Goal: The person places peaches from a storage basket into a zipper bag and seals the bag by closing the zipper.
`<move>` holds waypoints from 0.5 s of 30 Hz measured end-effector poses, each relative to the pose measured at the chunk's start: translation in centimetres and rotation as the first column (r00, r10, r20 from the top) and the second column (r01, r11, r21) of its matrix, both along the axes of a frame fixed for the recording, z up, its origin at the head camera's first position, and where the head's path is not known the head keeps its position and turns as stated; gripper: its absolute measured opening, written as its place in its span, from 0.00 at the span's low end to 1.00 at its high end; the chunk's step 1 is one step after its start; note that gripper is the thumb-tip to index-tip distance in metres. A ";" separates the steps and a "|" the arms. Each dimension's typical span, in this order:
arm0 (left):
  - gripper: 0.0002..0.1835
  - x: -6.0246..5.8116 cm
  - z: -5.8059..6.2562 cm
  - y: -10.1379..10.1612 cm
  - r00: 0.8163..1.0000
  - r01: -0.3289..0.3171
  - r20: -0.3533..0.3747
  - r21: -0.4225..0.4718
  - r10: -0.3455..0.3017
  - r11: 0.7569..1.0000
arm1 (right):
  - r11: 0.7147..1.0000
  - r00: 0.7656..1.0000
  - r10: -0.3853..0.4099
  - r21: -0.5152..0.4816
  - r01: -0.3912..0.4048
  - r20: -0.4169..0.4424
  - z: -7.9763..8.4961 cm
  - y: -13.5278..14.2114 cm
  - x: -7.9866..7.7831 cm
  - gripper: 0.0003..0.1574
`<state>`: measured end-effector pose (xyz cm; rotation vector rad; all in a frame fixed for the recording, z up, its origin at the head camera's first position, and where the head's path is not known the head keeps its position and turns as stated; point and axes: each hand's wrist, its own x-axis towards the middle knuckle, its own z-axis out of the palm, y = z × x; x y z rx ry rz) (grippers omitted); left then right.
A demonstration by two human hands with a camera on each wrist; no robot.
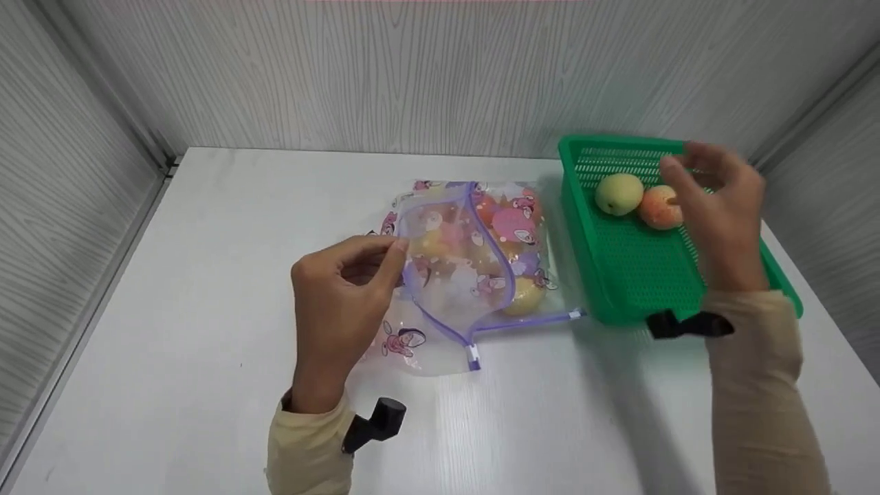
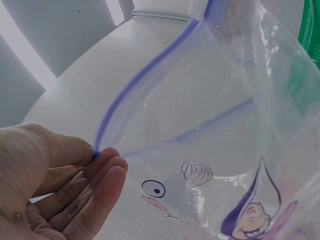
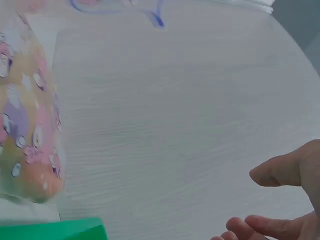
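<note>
My left hand (image 1: 347,302) pinches the purple zip edge of a clear zip bag (image 1: 454,275) between thumb and fingertips, and the mouth of the bag gapes. Cartoon figures are printed on the plastic, and several round fruits show through it, among them a yellow one (image 1: 526,295) near the mouth. In the left wrist view the pinched purple rim (image 2: 117,107) curves away from the fingers. My right hand (image 1: 725,206) is over the green basket, fingers bent loosely with nothing between them. Below it in the basket lie a yellow-green fruit (image 1: 619,194) and an orange-red fruit (image 1: 661,207).
The green plastic basket (image 1: 595,275) stands right of the bag on the white table (image 1: 227,289). White zip sliders (image 1: 473,354) sit at the bag's near side. Grey wood-grain panels (image 1: 385,75) enclose the table at the back and both sides.
</note>
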<state>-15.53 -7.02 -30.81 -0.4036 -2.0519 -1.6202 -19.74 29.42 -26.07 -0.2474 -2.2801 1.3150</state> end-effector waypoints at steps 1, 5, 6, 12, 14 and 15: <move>0.04 0.0 0.0 -0.1 1.000 -0.003 -0.001 0.003 0.003 1.000 | 0.999 0.998 -0.028 -0.027 0.029 0.051 0.3 1.0 -1.1 0.33; 0.04 -0.1 0.0 -0.3 1.000 -0.011 0.001 -0.004 0.011 1.000 | 0.999 0.969 -0.047 0.035 0.040 0.242 -0.6 4.2 -5.3 0.41; 0.04 -0.1 0.0 -0.3 1.000 -0.012 0.002 -0.011 0.012 1.000 | 0.997 0.956 -0.035 0.078 0.013 0.293 -1.2 4.8 -6.2 0.43; 0.03 -0.1 -0.2 -0.2 1.000 -0.005 0.014 -0.018 0.005 1.000 | 0.948 0.824 0.124 0.180 -0.264 0.553 -4.6 7.3 -9.6 0.48; 0.03 -0.2 -0.2 -0.2 1.000 -0.004 0.013 -0.013 0.004 1.000 | 0.907 0.778 0.147 0.230 -0.352 0.611 -5.1 7.8 -10.2 0.46; 0.03 -0.2 -0.1 -0.1 1.000 -0.003 0.012 -0.013 0.003 1.000 | 0.881 0.759 0.149 0.263 -0.393 0.634 -5.3 8.0 -10.4 0.45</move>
